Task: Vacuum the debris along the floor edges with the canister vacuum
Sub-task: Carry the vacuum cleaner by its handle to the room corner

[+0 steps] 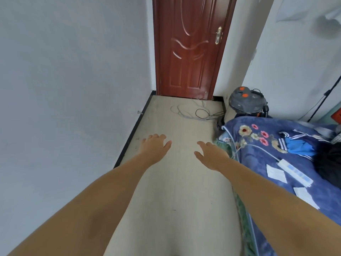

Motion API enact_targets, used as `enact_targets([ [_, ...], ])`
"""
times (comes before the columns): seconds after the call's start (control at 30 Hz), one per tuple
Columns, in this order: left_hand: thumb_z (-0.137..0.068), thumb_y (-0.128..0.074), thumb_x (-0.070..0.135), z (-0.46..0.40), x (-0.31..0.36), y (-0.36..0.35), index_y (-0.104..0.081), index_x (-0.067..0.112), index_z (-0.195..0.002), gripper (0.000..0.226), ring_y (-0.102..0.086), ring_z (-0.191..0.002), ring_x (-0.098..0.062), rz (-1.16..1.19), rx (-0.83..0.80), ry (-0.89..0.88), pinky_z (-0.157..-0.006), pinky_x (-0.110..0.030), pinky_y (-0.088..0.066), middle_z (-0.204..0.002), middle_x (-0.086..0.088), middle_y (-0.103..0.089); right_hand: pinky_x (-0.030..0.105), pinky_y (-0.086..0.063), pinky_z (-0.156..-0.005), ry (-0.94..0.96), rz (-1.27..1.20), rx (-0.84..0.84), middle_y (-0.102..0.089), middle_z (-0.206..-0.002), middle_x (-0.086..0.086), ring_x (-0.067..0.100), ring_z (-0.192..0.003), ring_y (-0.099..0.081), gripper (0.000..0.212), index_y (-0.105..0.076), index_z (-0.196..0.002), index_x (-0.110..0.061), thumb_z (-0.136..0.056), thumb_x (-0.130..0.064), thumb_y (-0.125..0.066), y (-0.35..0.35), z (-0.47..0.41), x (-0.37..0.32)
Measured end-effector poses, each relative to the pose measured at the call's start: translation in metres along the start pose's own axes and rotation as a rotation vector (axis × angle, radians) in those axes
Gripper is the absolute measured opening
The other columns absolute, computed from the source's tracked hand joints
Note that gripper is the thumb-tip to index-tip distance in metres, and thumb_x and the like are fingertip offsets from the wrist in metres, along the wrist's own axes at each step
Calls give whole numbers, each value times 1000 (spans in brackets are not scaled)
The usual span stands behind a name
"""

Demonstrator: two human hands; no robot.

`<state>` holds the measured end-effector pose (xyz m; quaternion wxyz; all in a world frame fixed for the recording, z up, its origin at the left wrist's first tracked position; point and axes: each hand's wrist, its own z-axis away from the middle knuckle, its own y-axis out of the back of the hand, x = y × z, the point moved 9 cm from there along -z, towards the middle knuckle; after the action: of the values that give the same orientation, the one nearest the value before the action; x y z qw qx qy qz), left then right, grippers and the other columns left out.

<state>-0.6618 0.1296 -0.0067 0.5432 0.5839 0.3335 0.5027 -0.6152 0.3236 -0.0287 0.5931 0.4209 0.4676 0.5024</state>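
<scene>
A grey canister vacuum (244,103) with orange buttons stands in the far right corner, partly hidden behind the bed. My left hand (155,145) and my right hand (210,154) are stretched out in front of me over the pale floor (175,182), fingers relaxed and holding nothing. Both hands are well short of the vacuum. A black skirting edge (132,133) runs along the left wall, with small dark specks on the floor beside it. I cannot see the vacuum's hose or nozzle clearly.
A closed red-brown door (188,48) is straight ahead. Loose grey and black cables (193,112) lie on the floor before it. A bed with a blue floral cover (258,154) fills the right side, carrying a white power strip (295,171), papers and clothes. A doorstop (139,113) juts from the left wall.
</scene>
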Motion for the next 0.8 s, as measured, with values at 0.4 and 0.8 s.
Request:
enact_targets([
  [0.4,-101,-30,45,-286,-12,34,-51,18,-135,48,-49,-120,-27,18,29,-8,-103,-41,-36,-132,-10,-54,39,-45,-90,-26,-34,-9,-44,-138,12,31,-119,-50,53,-24,-149,-22,-101,-44,-30,57,-276,64],
  [0.8,-101,-33,42,-623,77,78,-58,16,-125,43,-48,-118,-29,42,-17,-246,-98,-41,-41,-126,-11,-54,41,-48,-88,-328,-196,80,-50,-130,14,33,-112,-55,47,-34,-142,-15,-101,-38,-35,148,-506,201],
])
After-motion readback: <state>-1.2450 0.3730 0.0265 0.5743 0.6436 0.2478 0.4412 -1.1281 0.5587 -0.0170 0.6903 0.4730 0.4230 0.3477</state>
